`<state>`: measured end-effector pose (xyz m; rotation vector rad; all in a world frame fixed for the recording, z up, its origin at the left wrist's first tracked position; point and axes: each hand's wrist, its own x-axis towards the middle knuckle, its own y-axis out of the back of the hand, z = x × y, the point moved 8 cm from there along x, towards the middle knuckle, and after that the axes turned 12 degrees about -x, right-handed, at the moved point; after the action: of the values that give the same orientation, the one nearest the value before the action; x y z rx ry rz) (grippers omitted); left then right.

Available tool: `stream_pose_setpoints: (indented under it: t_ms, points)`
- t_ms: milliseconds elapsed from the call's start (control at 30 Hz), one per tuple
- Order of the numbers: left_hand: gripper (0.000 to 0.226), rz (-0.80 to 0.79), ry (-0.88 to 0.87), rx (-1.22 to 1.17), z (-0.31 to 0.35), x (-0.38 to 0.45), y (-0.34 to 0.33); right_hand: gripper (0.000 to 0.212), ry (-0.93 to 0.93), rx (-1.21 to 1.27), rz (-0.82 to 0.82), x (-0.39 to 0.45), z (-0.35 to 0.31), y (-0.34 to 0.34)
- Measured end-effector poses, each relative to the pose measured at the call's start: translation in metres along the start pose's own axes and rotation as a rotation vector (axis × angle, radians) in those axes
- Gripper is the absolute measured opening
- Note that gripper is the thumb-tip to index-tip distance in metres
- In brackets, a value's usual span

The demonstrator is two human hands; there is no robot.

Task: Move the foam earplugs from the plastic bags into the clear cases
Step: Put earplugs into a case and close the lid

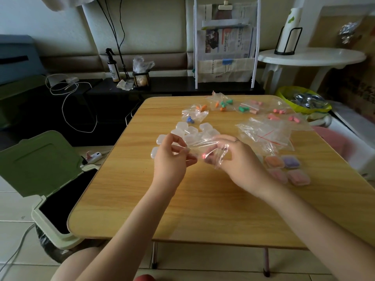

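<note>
Both hands, left hand (169, 157) and right hand (238, 159), pinched a plastic bag (205, 146): light, limp, slippery film, best gripped at its mouth edges.

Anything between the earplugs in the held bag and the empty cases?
Only the plastic bag itself: both the left hand and right hand pinch it, pink earplugs inside. The empty clear cases lie just behind, nothing visible between.

Glossy plastic bag (205, 148) (crinkled) over wood-grain table (203, 199).
</note>
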<state>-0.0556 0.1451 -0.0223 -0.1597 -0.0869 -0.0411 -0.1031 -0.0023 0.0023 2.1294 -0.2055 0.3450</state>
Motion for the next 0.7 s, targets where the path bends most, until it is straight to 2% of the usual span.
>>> stream_pose_setpoints:
  t_ms: [67, 133, 200, 333, 433, 533, 633, 700]
  points:
    - [0.023, 0.002, 0.000, 0.013, 0.000, 0.001, 0.001, 0.008, -0.025, -0.216, 0.165, 0.000, 0.002, 0.008]
    - [0.025, 0.011, 0.002, 0.022, 0.000, 0.002, 0.002, 0.009, -0.057, -0.209, 0.226, 0.000, 0.004, 0.010]
    - [0.025, 0.007, 0.004, 0.016, 0.000, 0.002, 0.002, 0.005, -0.090, -0.054, 0.197, 0.000, 0.006, 0.009]
    - [0.020, -0.030, 0.035, -0.078, 0.000, -0.001, -0.003, 0.005, -0.303, 0.544, 0.064, -0.003, 0.020, -0.006]
    - [0.013, -0.106, 0.218, -0.421, -0.007, -0.003, -0.011, 0.007, -0.391, 0.728, 0.029, -0.004, 0.026, -0.014]
    - [0.011, -0.183, 0.401, -0.751, -0.009, -0.007, -0.022, 0.006, -0.299, 0.641, 0.046, -0.002, 0.019, -0.007]
    - [0.015, -0.283, 0.478, -0.836, -0.009, -0.014, -0.032, 0.012, -0.144, 0.542, 0.027, 0.000, 0.003, 0.000]
    - [0.016, -0.268, 0.493, -0.839, -0.012, -0.015, -0.033, 0.020, -0.053, 0.410, 0.022, 0.000, -0.005, 0.004]
